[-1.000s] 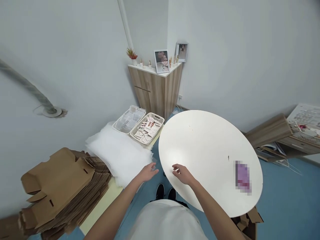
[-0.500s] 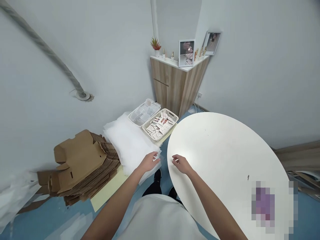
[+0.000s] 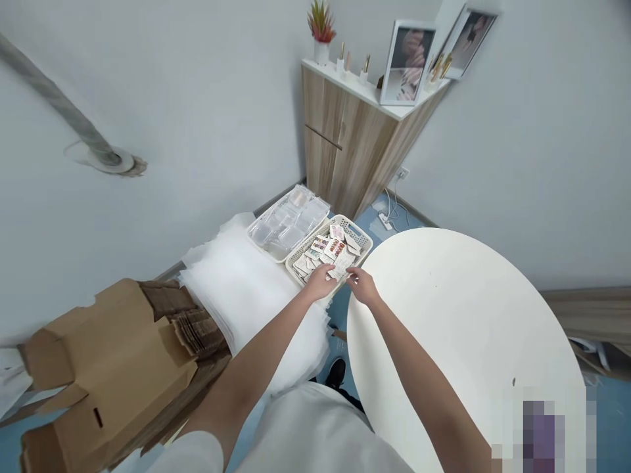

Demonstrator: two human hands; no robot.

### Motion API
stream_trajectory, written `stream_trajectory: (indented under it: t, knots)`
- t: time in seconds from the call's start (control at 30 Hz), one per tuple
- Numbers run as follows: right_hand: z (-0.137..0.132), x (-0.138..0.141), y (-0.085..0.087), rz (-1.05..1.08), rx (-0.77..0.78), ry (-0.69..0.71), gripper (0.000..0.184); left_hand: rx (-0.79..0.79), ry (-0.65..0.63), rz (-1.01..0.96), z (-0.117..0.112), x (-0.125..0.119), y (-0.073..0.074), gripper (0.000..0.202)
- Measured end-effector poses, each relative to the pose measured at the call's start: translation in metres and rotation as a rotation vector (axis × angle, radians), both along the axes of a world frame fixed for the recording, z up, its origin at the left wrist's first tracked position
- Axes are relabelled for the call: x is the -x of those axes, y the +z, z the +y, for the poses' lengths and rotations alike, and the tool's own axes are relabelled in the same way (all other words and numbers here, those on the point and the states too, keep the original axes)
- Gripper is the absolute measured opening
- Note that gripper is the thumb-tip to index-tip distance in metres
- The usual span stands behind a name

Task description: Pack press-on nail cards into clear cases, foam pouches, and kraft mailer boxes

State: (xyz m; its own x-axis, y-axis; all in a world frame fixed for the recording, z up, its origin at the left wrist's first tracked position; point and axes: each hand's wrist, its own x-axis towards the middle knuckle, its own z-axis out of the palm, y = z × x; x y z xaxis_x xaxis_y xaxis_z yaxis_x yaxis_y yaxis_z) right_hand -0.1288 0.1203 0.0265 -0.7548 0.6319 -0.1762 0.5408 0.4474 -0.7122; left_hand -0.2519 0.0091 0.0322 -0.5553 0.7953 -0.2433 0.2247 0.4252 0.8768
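My left hand (image 3: 320, 282) reaches over the near edge of a white plastic basket (image 3: 362, 238). Its fingers are closed on the lower left of a white printed card (image 3: 341, 265). From the other side, my right hand (image 3: 362, 286) pinches at the right end of that same card, its fingertips curled together. More small printed cards (image 3: 319, 244) lie loosely heaped in the basket, some with red or coloured patterns. My hands partly hide the basket's front corner.
A white tray of clear plastic packs (image 3: 290, 220) stands beside the basket. White foam sheets (image 3: 246, 282) are stacked nearer, then flattened cardboard boxes (image 3: 118, 341). A round white table (image 3: 458, 315) is on my right. A wooden cabinet (image 3: 340, 138) fills the corner.
Both hands have moved forward from between the foam sheets and the table to the basket, and have closed on a card. The view has come closer to the cabinet.
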Motion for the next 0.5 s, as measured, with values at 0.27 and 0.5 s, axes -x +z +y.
stream_trajectory:
  t: [0.27,0.5]
  knots:
    - [0.035,0.062,-0.018,0.016,-0.028,-0.039,0.046,-0.032,0.019,-0.409,0.037,0.013,-0.036,0.064]
    - [0.048,0.081,-0.027,-0.125,-0.11,-0.022,0.049,0.028,0.061,-0.525,0.039,0.015,-0.041,0.072]
